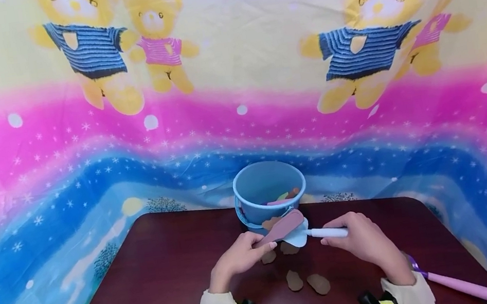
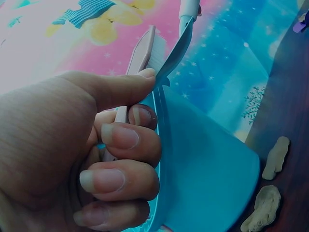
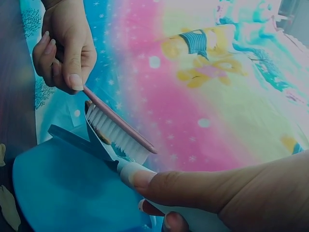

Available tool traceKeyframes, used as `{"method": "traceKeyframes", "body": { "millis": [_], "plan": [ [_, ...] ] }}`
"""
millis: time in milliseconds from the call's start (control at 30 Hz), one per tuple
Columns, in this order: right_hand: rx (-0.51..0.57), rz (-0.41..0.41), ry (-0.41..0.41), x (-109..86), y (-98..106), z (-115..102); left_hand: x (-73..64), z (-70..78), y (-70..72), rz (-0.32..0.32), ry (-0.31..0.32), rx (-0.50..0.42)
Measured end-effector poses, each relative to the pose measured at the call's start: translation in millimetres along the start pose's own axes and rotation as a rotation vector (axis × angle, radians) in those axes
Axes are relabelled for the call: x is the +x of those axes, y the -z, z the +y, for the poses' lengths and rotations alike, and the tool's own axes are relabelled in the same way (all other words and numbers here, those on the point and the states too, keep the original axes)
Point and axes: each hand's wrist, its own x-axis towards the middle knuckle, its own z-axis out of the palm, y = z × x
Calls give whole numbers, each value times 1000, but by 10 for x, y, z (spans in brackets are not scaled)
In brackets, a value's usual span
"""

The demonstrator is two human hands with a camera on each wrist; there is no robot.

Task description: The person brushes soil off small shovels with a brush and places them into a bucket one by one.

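Note:
My left hand (image 1: pixel 241 253) grips a pink brush (image 1: pixel 287 224) with white bristles. My right hand (image 1: pixel 362 238) holds the white handle of a small light-blue shovel (image 1: pixel 327 232). In the right wrist view the bristles (image 3: pixel 112 131) face down onto the shovel's blade, and a brown lump (image 3: pixel 101 134) lies between them. Both tools are held over the near rim of a blue bucket (image 1: pixel 257 184). Inside the bucket are several coloured things, including a pink one and a brown one, partly hidden by its wall.
Several flat brown lumps lie on the dark table (image 1: pixel 159 283) in front of the bucket, one of them a brown lump (image 1: pixel 319 283). A pink-handled tool (image 1: pixel 461 287) with a purple head rests at the right. Behind hangs a bear-printed cloth (image 1: pixel 241 136).

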Motion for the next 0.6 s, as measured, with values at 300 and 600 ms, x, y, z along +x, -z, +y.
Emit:
{"method": "traceKeyframes", "body": {
  "millis": [300,600],
  "plan": [
    [-10,-5,-46,-18,37,19,14,-24,-3,4,-1,-14],
    [-43,12,-85,-53,98,55,-20,-69,39,49,25,5]
  ]
}}
